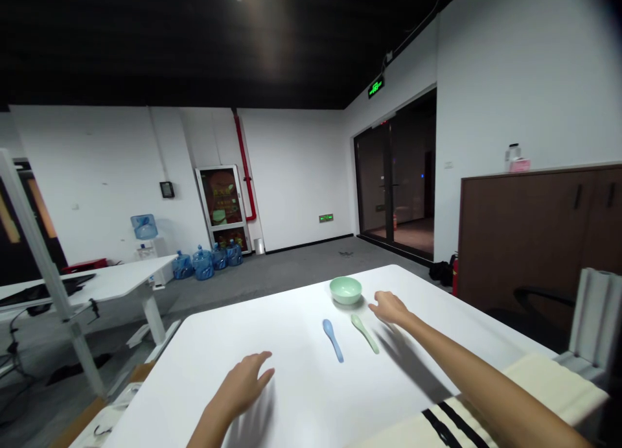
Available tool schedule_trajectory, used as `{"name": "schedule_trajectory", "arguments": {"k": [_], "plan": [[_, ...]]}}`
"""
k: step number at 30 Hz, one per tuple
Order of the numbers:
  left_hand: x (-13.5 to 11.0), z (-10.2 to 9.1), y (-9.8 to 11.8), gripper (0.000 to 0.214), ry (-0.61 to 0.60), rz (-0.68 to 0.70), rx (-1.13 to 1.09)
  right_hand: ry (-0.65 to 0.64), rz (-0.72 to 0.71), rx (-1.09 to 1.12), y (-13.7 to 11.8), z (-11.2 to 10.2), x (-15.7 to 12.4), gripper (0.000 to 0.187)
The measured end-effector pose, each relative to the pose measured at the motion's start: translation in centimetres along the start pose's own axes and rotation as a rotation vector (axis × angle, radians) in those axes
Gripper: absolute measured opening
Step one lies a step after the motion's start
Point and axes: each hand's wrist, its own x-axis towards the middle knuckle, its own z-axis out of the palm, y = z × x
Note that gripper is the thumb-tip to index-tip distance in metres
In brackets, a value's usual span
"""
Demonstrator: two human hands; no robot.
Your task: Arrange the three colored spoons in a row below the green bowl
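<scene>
The bare right hand [389, 308] was open and empty, its fingers loosely together and pointing up and left, with the fingertips just beside a slender pale green plastic spoon [364, 333] and near a round pale green bowl [345, 290]. Its forearm ran off the lower right of the view. The bare left hand [241, 384] was also open and empty, well apart from the other hand, and the bottom edge of the view cut it off at the wrist. Whether either hand touched the white tabletop [204, 344] was hard to make out. The green spoon lay flat, its long axis running from upper left to lower right, and its pale colour made its outline hard to read against the white. A blue plastic spoon [333, 340] lay just left of it, its broad end pointing away toward the bowl and its handle angled toward the person. A folded cream cloth with black stripes [529, 389] lay at the lower right, and beyond the table stood a dark brown wooden cabinet [525, 240] and blue water jugs [203, 264].
</scene>
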Motion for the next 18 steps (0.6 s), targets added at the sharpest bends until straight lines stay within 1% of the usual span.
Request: {"name": "schedule_trajectory", "arguments": {"k": [5, 10, 14, 18], "plan": [[0.1, 0.1, -0.2, 0.057, 0.004, -0.008, -0.005, -0.104, 0.106, -0.075, 3.1, 2.7, 0.7, 0.037], [0.2, 0.3, -0.2, 0.057, -0.004, -0.009, 0.002, -0.187, 0.129, -0.092, 5.4, 5.0, 1.0, 0.038], [0.2, 0.2, -0.1, 0.058, -0.015, -0.01, 0.004, -0.209, 0.131, -0.056, 5.9, 5.6, 1.1, 0.035], [0.1, 0.0, 0.0, 0.058, -0.021, -0.018, 0.005, -0.181, 0.135, -0.016, 5.5, 4.8, 1.1, 0.029]]}}
